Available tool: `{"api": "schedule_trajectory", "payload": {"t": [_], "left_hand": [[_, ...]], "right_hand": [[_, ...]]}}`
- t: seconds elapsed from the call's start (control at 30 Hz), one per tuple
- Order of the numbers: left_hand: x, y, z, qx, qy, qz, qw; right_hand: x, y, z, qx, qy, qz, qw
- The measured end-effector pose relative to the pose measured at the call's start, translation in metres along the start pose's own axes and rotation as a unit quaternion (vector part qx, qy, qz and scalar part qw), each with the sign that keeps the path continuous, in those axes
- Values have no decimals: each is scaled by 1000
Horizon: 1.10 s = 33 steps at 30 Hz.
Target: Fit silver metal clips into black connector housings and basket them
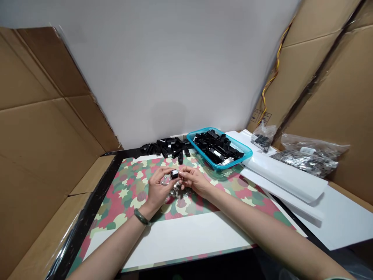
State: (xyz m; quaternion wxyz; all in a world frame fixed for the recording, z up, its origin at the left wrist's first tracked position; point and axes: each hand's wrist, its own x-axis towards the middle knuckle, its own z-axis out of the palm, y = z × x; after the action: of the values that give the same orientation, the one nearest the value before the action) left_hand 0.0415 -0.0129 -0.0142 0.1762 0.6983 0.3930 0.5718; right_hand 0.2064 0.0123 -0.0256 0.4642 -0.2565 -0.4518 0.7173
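Note:
My left hand [159, 187] grips a small black plastic block [174, 174] with a whitish top face, thumb and fingers on either side of it. Close against its right side is my right hand [194, 180], its thumb and forefinger pinched together at the block. Whatever sits between those fingertips is too small to make out. Beneath both hands lies a loose pile of small shiny metal pieces [176, 191], partly hidden by my fingers. The hands are above a camouflage-patterned sheet [134, 184].
A blue plastic basket [247, 153] full of black pieces stands at the back right. More black blocks [167, 147] lie heaped along the wall. Clear bags [310, 159] of small parts and white paper sheets [288, 175] are on the right. Cardboard panels [35, 116] flank both sides.

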Motion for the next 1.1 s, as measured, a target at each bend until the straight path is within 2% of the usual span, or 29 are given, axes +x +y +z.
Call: {"api": "schedule_trajectory", "payload": {"t": [0.1,0.4,0.73,0.97,1.1], "left_hand": [[-4,2,0,-8,-2,5,1000],[2,4,-4,100,12,-14,995],[3,0,-8,160,-9,-10,987],[2,-4,-7,161,-15,-18,987],[3,-3,-7,96,-11,-78,992]], "right_hand": [[0,1,0,36,-6,33,999],[-1,-4,1,19,85,26,996],[-1,-6,2,1,136,16,991],[-4,-9,5,-19,153,35,987],[-2,-5,3,-33,153,27,987]]}}
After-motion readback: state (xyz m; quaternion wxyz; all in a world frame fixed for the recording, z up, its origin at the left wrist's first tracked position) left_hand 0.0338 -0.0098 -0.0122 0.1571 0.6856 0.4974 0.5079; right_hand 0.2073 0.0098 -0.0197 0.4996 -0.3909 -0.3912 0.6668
